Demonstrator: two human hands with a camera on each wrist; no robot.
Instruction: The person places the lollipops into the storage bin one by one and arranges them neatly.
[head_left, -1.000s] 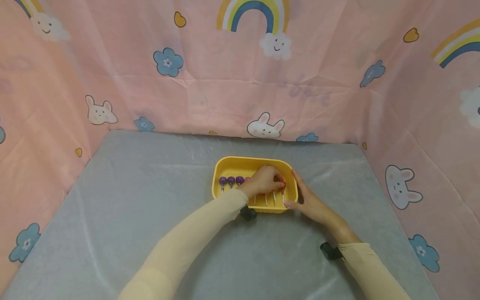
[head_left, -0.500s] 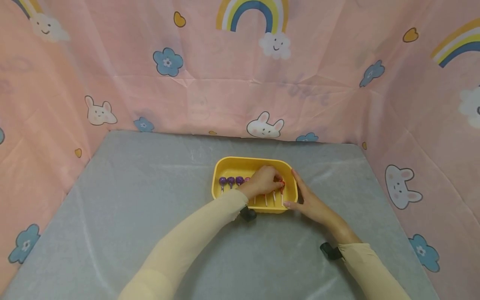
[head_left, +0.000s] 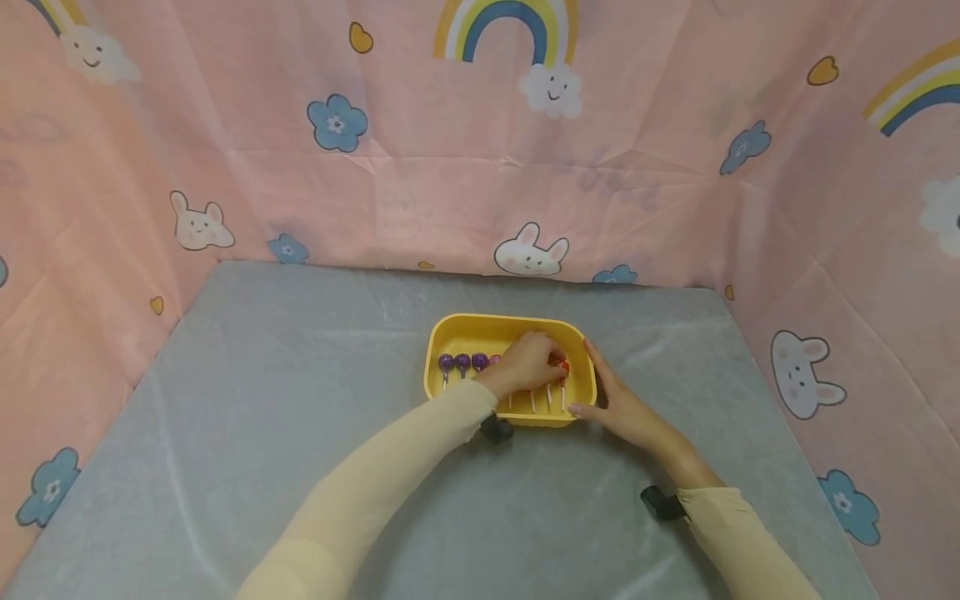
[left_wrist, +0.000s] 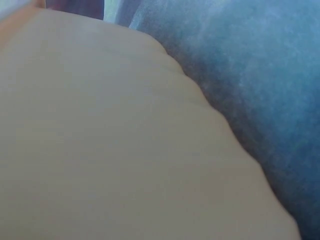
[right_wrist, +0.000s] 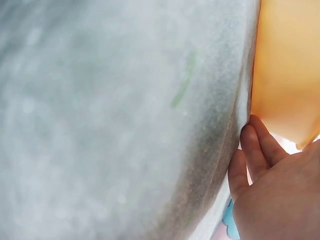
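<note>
A yellow plastic tray (head_left: 468, 331) holds a row of lollipops, heads toward the far side and sticks toward me. Purple lollipops (head_left: 462, 362) lie at the left, then a pink lollipop (head_left: 494, 359). My left hand (head_left: 521, 363) reaches over the row, thumb and fingertips pinching the head of the rightmost red lollipop (head_left: 564, 367); several heads are hidden beneath this hand. With the thumb over the near right corner and fingers along the outside, my right hand (head_left: 626, 410) holds the tray's right end. In the right wrist view, fingers (right_wrist: 255, 150) touch the yellow wall.
Grey cloth covers the table (head_left: 300, 375) around the tray. A pink printed curtain (head_left: 420, 192) encloses the back and both sides. Dark wrist cameras sit on both wrists. Cream sleeve (left_wrist: 125, 130) fills most of the left wrist view.
The rightmost red lollipop has shifted slightly left under my left fingertips, its stick now closer to the neighbouring one. My right hand and the tray stay in place.
</note>
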